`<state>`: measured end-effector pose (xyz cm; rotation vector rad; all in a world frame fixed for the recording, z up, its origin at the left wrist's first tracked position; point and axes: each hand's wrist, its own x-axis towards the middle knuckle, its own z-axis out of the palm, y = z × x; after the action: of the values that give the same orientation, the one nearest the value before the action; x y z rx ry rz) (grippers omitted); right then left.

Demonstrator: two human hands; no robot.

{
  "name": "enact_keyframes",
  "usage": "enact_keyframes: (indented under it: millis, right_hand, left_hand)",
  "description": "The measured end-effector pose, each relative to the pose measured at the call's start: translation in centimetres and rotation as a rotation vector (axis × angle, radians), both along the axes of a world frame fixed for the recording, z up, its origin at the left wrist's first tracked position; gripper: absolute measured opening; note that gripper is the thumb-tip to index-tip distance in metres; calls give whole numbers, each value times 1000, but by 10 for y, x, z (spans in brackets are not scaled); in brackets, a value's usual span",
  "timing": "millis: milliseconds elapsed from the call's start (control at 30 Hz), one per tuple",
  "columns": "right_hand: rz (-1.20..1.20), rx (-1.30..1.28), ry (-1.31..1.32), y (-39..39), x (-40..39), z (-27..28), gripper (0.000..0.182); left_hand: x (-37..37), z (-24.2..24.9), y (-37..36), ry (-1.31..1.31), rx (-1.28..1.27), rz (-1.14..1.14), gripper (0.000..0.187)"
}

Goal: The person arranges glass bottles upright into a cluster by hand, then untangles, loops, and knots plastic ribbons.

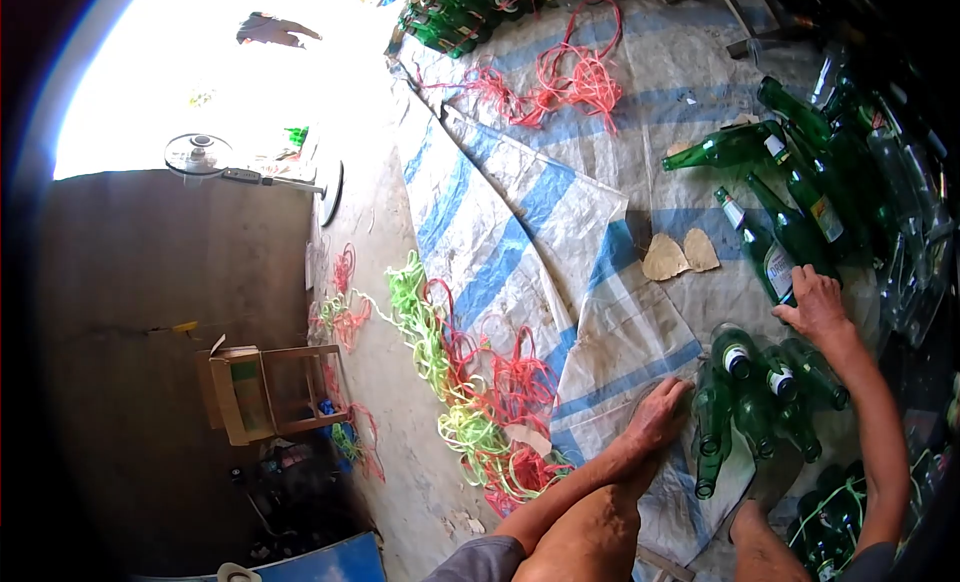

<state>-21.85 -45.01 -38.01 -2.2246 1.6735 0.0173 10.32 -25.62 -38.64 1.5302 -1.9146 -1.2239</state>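
My right hand point(815, 300) is closed around the lower end of a green glass bottle point(768, 254) with a white label, which lies tilted among other green bottles. My left hand point(660, 414) is lower down, near my knee, fingers together and curled; whatever may be inside them is hidden. Just right of it lies a bunch of green bottles point(755, 414), several with necks pointing toward me and some with white neck labels. Above my right hand, more loose green bottles point(810, 197) lie in a heap.
A blue-and-white striped tarp point(510, 217) covers the floor. Tangled green twine point(420, 327) and red twine point(515, 377) lie at its left edge. Cardboard pieces point(682, 255) rest on it. Bundled bottles point(450, 22) stand at the top. A fan point(200, 157) and wooden chair point(300, 382) are left.
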Motion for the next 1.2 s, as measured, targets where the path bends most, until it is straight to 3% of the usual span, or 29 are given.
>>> enact_keyframes:
  millis: [200, 433, 500, 667, 733, 867, 967, 1067, 1133, 1167, 1200]
  right_hand:
    - [-24, 113, -42, -5, 6, 2, 66]
    - [-116, 139, -25, -12, 15, -2, 57]
    - [-137, 121, -49, -12, 14, -2, 57]
    - [-230, 316, -200, -26, 8, 16, 65]
    - [-215, 489, -385, -37, 0, 19, 64]
    - [-228, 580, -575, -41, -15, 38, 49]
    - [-360, 779, -784, -37, -27, 58, 44]
    - [-373, 866, -978, -30, -45, 71, 59]
    - [-504, 695, -1069, -13, -54, 77, 68]
    - [-459, 666, -1094, -10, -69, 73, 80]
    - [-374, 747, -1171, -7, -75, 88, 78]
  left_hand:
    - [0, 1, 0, -8, 23, 3, 55]
    - [1, 0, 0, 12, 37, 1, 56]
    - [3, -2, 0, -5, -14, -5, 49]
    - [1, -4, -1, -30, 15, -9, 51]
    - [-1, -9, 1, -81, -5, -7, 51]
    - [-7, -8, 1, -87, 5, 54, 50]
    - [-7, -9, 3, -92, 6, 52, 50]
    - [-6, -14, 1, -93, -9, 45, 51]
    - [-4, -16, 4, -90, -36, 38, 51]
    - [-3, -18, 4, -81, -20, 25, 51]
    - [-1, -23, 5, -85, -58, -2, 51]
